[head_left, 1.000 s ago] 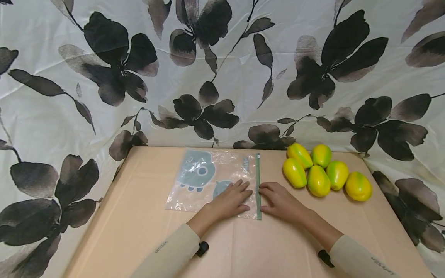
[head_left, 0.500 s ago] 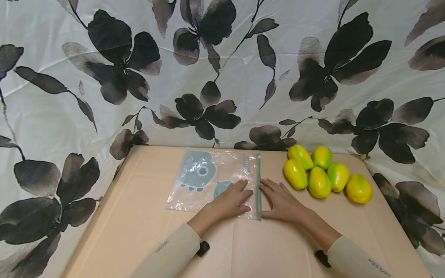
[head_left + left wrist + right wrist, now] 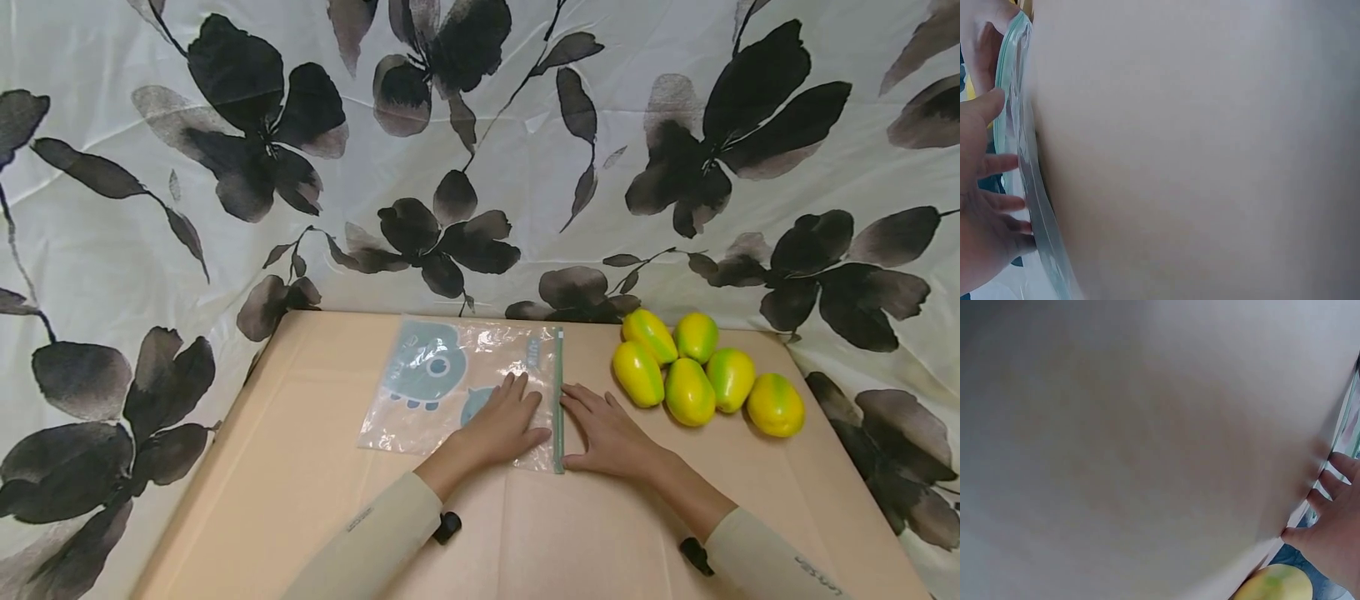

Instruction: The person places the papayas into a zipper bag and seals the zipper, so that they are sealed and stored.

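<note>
A clear zip bag (image 3: 427, 429) with blue cartoon prints lies flat on the table, its green zip edge (image 3: 558, 358) towards the right. My left hand (image 3: 497, 427) rests on the bag with fingers extended, the thumb close to the zip edge. Just outside that edge is my right hand (image 3: 611, 435), fingers spread and fingertips down on the table along the zip. In the left wrist view the left hand (image 3: 985, 212) touches the film with its fingertips. The right wrist view has the right hand (image 3: 1335, 531) beside the bag's edge. Neither hand pinches anything visible.
Several yellow-green mangoes (image 3: 690, 392) sit in a group on the table, right of the bag. The table (image 3: 300, 500) has a pale tan cover. Behind it hangs a white cloth (image 3: 525, 175) with dark flower prints.
My left hand has shifted slightly up and right on the bag, its thumb now nearer the zip. The right hand's fingers have spread a little beside the zip edge. The bag stays in place.
</note>
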### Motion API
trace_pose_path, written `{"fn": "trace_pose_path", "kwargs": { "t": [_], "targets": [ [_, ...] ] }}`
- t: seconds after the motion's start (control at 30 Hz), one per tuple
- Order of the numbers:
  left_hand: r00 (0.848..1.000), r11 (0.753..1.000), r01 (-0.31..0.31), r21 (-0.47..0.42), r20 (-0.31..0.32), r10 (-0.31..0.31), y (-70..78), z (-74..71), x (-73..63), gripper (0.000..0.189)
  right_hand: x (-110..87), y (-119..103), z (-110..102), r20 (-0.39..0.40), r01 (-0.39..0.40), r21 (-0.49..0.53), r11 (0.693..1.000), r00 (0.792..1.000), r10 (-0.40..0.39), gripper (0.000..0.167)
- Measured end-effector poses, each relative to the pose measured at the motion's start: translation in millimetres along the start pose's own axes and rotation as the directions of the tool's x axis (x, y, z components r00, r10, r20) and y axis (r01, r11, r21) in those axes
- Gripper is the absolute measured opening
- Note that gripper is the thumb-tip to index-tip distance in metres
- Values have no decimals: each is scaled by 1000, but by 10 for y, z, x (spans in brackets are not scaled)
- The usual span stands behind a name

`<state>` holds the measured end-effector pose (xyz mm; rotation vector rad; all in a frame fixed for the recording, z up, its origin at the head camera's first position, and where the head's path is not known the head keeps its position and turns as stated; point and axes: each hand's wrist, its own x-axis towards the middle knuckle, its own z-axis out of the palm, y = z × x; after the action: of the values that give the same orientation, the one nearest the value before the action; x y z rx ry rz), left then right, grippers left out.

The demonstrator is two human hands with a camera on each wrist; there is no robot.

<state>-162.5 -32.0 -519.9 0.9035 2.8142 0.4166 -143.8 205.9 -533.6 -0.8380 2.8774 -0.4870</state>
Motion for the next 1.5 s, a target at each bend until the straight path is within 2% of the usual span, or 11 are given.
{"fn": "trace_pose_path", "kwargs": {
  "t": [0.23,0.37,0.97,1.07,1.23,1.5],
  "targets": [
    [994,993,113,-32,9,-113,72,38,92,79,9,5,-6,7,4,8,1000,1000,-4,104],
    [988,986,156,-64,4,-156,102,50,132,86,11,5,-11,7,-1,11,1000,1000,1,103],
    [978,977,209,-40,11,-209,208,64,176,86,4,-46,-54,17,-12,20,1000,1000,12,103],
    [979,979,202,-32,2,-202,204,59,167,86,9,-53,-52,17,-11,20,1000,1000,11,103],
    [988,987,154,-42,-7,-154,154,24,118,83,13,-59,-46,13,-11,21,1000,1000,11,103],
    [996,993,81,-81,-18,-83,105,29,39,100,1,-52,-24,7,-14,4,1000,1000,14,103]
  ]
}}
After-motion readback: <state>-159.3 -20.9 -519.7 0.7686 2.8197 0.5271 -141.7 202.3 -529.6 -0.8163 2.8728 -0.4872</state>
